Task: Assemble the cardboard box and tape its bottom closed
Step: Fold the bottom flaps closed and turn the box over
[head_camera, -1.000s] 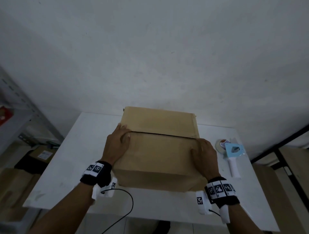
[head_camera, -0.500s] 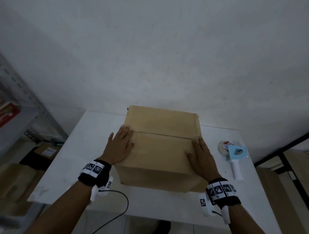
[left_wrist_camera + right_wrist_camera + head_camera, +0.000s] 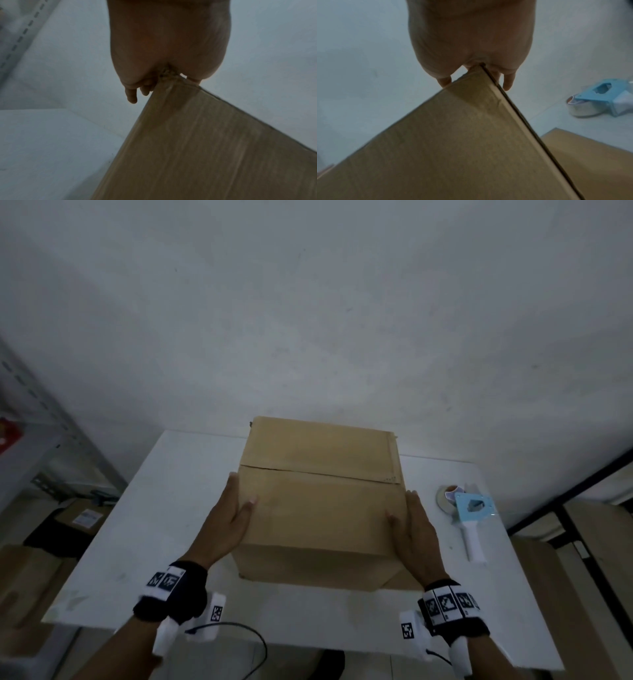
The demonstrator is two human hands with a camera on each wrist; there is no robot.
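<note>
The brown cardboard box (image 3: 318,508) stands on the white table (image 3: 171,508). Its two upper flaps are folded down and meet at a bare seam (image 3: 318,472). My left hand (image 3: 233,518) lies against the box's left edge, straight fingers down the side and thumb on the near flap. My right hand (image 3: 414,529) mirrors it on the right edge. In the wrist views the box edge (image 3: 205,148) runs into the web of the left hand (image 3: 163,40), and the box (image 3: 445,142) likewise meets the right hand (image 3: 471,33). A blue and white tape dispenser (image 3: 469,515) lies to the right of the box.
A cardboard flap (image 3: 400,580) sticks out low at the box's near right corner. Metal shelving (image 3: 34,440) and cartons on the floor (image 3: 82,515) are to the left. A black cable (image 3: 246,642) hangs off the table's front edge.
Both hands slid outward from flat on the top flaps near the seam to the box's left and right edges. The box and the tape dispenser stayed in place.
</note>
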